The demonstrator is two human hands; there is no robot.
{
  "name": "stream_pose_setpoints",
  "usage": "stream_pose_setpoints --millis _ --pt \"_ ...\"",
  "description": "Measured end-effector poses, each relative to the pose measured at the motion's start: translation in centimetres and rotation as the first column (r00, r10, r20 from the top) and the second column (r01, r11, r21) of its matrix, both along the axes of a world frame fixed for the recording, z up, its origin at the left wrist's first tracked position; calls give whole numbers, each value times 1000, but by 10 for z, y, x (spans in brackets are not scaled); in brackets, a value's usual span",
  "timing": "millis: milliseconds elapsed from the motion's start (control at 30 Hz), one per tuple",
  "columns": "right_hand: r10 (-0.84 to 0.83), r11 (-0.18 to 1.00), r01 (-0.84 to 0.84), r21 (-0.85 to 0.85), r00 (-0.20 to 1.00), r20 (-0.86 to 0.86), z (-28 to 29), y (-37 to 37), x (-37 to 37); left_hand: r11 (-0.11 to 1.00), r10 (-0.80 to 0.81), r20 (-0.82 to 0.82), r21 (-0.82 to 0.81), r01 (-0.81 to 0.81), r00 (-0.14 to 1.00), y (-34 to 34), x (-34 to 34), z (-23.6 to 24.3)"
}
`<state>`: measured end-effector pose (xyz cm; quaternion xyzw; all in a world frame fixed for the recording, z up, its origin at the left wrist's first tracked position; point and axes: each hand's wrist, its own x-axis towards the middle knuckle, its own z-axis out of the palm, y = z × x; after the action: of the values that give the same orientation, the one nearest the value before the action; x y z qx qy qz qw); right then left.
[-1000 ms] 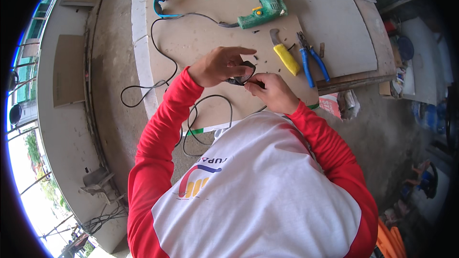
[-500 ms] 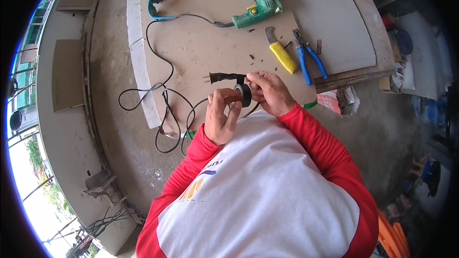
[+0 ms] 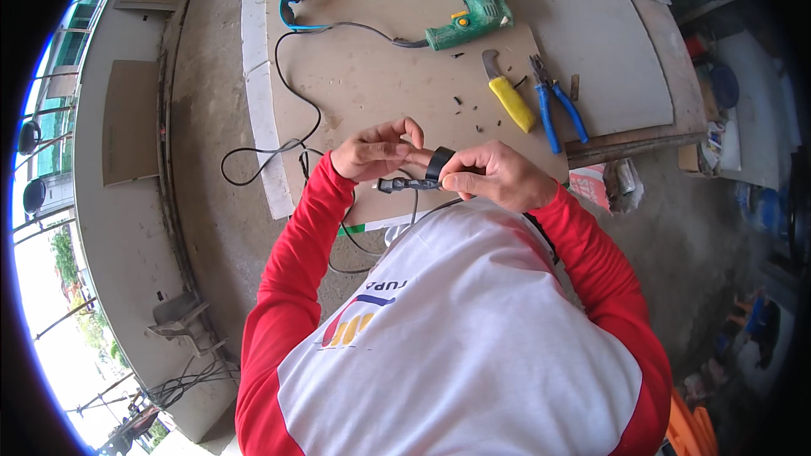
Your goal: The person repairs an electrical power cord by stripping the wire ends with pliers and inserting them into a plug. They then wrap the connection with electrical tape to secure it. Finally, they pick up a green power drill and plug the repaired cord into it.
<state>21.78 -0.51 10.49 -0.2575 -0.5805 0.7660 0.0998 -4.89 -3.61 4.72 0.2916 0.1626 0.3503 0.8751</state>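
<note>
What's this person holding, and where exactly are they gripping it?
The right hand pinches the black plug near its cord end. The left hand touches the black tape roll; which hand grips that is unclear.

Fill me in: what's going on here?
A person has a roll of black tape and a dark plug in hand. The right hand pinches the plug at its right end; the fingers of the left hand reach to the roll. A green drill, a yellow-handled knife and blue-handled pliers lie beyond, untouched.
</note>
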Motion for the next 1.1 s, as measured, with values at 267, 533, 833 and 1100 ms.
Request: stream_pose_setpoints --millis 267,533,833,1100 --pt "-213 963 240 -125 957 196 -34 -3 -7 831 280 -713 515 210 643 32 32 53" --pt "-406 722 222 -655 903 -142 -48 8 -11 595 796 -551 788 -158 249 -15 91 47" --pt "-469 715 331 -616 880 -71 -58 22 -31 457 876 -477 870 -186 -78 -20 94 21" --pt "-487 843 503 -188 864 128 -85 29 -48 786 576 -778 443 -431 252 1 86 -13"
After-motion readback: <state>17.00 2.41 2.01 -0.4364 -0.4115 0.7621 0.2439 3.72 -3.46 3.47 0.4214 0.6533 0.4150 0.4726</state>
